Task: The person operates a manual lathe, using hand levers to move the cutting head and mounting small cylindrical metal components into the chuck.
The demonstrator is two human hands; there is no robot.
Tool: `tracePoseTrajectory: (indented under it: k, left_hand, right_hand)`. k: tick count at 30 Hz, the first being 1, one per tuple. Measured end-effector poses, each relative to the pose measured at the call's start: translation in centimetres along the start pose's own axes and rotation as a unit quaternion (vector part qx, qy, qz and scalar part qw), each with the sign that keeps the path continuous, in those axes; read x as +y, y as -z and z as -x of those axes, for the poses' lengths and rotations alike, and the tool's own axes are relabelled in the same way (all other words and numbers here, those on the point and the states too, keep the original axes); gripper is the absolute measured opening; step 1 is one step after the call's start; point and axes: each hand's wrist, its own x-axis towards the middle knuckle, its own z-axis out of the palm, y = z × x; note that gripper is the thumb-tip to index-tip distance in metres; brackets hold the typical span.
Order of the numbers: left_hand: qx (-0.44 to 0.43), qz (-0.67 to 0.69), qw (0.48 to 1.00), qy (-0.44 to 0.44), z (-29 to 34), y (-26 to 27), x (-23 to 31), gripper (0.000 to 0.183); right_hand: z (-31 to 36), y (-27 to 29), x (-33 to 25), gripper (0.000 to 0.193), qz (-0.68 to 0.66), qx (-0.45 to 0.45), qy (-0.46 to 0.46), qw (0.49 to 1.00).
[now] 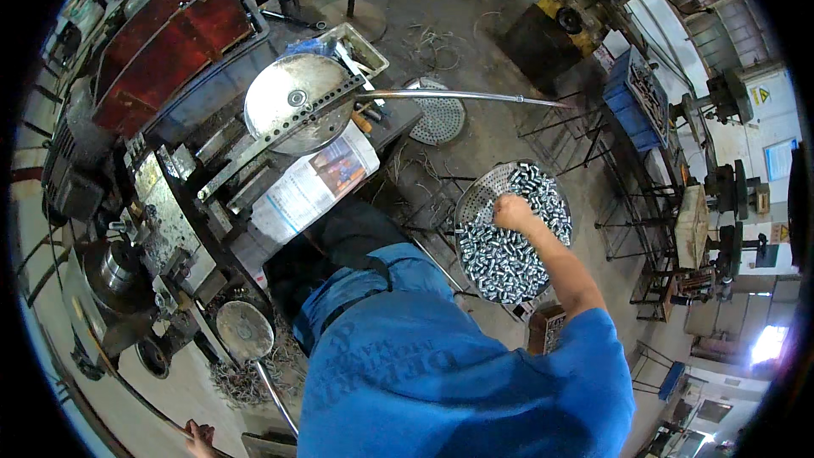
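Note:
My right hand (511,213) is over a round perforated metal basin (475,203) on the right, fingers curled closed. Whatever they may hold is hidden. Beneath and around it lie many small shiny metal cylinders (509,265), heaped toward the basin's right and near sides. Far to the lower left, my left hand (200,438) is closed around a long dark rod (142,392) that curves along the machine's near side. Left of my body is the machine, with a round metal chuck (119,267) and a grimy flat bed (174,229).
A round metal disc (292,93) with a drilled bar across it stands ahead, beside a printed sheet (318,182). A shiny pole (458,96) reaches right from there. Metal shavings (246,382) lie under the machine. A blue crate (636,97) stands far right.

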Motion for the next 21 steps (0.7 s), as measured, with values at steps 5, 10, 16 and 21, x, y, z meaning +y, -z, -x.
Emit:
tracePoseTrajectory:
  k: [5, 10, 16, 21]
  left_hand:
    - [0.012, -0.019, 0.999, -0.031, -0.1, -1.3, 2.3, 0.032]
    - [0.077, -0.286, 0.944, -0.144, 0.7, 0.6, 0.3, 0.037]
    - [0.135, -0.281, 0.86, -0.404, 12.9, -8.8, 19.3, 0.04]
    - [-0.012, -0.16, 0.896, -0.415, 19.4, -21.1, 32.0, 0.032]
  right_hand:
    - [0.9, -2.1, -1.1, 0.024, 0.031, -0.017, -0.031, 0.999]
    - [0.3, 1.7, -2.8, 0.027, -0.011, -0.017, -0.053, 0.998]
    - [1.2, 12.5, -14.5, 0.038, -0.313, 0.14, 0.234, 0.91]
    - [2.7, 20.1, -32.2, 0.051, -0.294, 0.181, 0.605, 0.718]
